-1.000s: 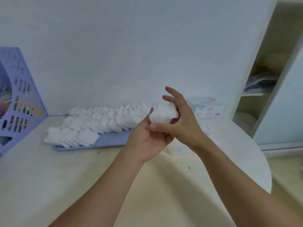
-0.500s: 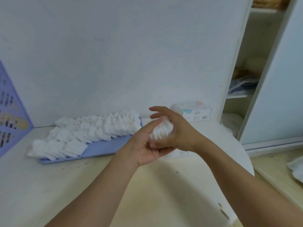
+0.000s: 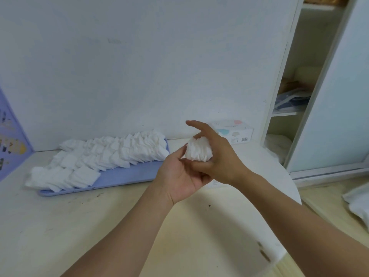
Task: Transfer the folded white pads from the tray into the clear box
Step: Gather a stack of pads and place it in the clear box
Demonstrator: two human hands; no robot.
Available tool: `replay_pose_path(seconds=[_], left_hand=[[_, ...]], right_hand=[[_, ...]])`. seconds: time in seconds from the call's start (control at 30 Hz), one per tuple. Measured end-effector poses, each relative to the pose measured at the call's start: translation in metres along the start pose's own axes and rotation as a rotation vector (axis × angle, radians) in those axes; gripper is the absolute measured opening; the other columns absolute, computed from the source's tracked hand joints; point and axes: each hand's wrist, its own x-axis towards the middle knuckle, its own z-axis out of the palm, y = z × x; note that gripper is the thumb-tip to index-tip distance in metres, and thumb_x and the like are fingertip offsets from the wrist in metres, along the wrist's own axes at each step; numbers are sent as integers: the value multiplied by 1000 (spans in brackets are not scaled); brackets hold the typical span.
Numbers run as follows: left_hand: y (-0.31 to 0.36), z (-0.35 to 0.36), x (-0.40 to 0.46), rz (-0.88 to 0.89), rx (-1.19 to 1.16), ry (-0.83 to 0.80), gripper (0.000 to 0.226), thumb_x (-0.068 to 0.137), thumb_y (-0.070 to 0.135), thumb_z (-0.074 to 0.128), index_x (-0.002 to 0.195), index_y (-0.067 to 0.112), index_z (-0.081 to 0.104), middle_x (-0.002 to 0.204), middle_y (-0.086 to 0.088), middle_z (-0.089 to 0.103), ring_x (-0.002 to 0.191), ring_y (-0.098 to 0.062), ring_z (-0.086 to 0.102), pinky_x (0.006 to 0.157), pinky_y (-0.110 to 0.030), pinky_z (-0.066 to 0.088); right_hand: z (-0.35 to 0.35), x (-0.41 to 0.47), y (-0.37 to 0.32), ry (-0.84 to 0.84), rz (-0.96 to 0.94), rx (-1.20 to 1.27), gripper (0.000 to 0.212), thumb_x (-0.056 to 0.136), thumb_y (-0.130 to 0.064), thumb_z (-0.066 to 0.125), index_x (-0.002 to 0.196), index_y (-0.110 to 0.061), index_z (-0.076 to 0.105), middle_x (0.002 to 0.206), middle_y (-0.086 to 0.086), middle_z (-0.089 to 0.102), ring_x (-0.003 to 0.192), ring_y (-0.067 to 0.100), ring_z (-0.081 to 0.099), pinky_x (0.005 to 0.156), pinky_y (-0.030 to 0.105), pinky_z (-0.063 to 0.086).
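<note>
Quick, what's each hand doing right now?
Left hand: cupped under the stack of folded white pads, gripping it.
Right hand: gripping the same stack, index finger raised.

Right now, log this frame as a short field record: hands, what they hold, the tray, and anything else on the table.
left hand: cupped under the bundle, gripping it from below
right hand: curled round the bundle from the right, index finger raised
held item: bundle of folded white pads, above the table
tray: blue, flat on the table, rows of folded white pads left on it
clear box: not identifiable
other: tissue pack by the wall
</note>
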Motion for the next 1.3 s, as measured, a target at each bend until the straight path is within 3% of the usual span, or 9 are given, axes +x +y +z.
replay_pose_path(seconds=[0.2, 0.33, 0.43, 0.5, 0.6, 0.77, 1.03, 1.2, 1.3], left_hand=[[-10, -2, 6, 30, -51, -22, 49, 105, 41, 41, 140, 10, 55, 142, -13, 58, 127, -28, 60, 107, -38, 46], [-10, -2, 11, 120, 21, 35, 43, 105, 32, 43, 139, 10, 56, 142, -13, 59, 131, -24, 56, 114, -36, 38], [-11, -1, 19, 179, 151, 53, 40, 105, 34, 43, 136, 14, 58, 134, -8, 66, 120, -19, 64, 99, -32, 50], [-10, 1, 26, 226, 260, 104, 48, 108, 47, 30, 133, 18, 60, 129, -5, 69, 115, -17, 67, 88, -32, 55], [-5, 1, 29, 243, 255, 86, 65, 103, 49, 15, 139, 13, 55, 133, -13, 66, 127, -29, 60, 91, -42, 55], [4, 6, 31, 288, 230, 72, 59, 99, 38, 18, 132, 12, 59, 125, -13, 69, 112, -28, 65, 78, -39, 58], [1, 9, 35, 354, 367, 277, 30, 98, 32, 52, 115, 12, 68, 118, -11, 71, 100, -23, 68, 91, -40, 52], [4, -6, 43, 382, 414, 334, 45, 98, 14, 60, 141, 16, 50, 128, -9, 67, 100, -18, 68, 74, -28, 56], [8, -9, 48, 420, 465, 306, 62, 93, 12, 70, 148, 14, 41, 128, -9, 65, 110, -20, 67, 87, -30, 56]], right_hand=[[3, -7, 7, 50, 85, 94, 61, 89, -14, 73, 141, -34, 48, 112, -14, 60, 102, 5, 61, 87, 14, 48], [-3, -7, 10, -72, 242, 137, 64, 93, -37, 65, 149, -42, 34, 129, -13, 57, 118, 8, 59, 105, 34, 48], [-11, 2, 7, -165, 436, 125, 81, 84, -70, 62, 153, -39, 32, 147, -14, 51, 133, 10, 50, 113, 38, 41], [-16, 12, 6, -276, 573, 127, 72, 83, -76, 57, 141, -35, 50, 133, -9, 65, 122, 14, 61, 108, 43, 47], [-21, 24, 7, -326, 654, 234, 61, 84, -74, 59, 122, -26, 67, 108, 1, 77, 103, 21, 73, 100, 47, 55], [-21, 32, 14, -219, 638, 272, 47, 91, -59, 54, 118, -23, 69, 114, 12, 73, 111, 35, 68, 99, 52, 55], [-14, 23, 19, -199, 632, 342, 29, 99, -40, 48, 109, -21, 67, 102, 1, 72, 93, 19, 64, 90, 39, 54], [-21, 34, 27, -187, 694, 337, 61, 82, -45, 72, 134, -19, 57, 121, 6, 70, 105, 21, 72, 74, 29, 59], [-25, 43, 29, -100, 666, 353, 68, 76, -45, 82, 128, -6, 62, 116, 12, 73, 101, 23, 74, 74, 29, 58]])
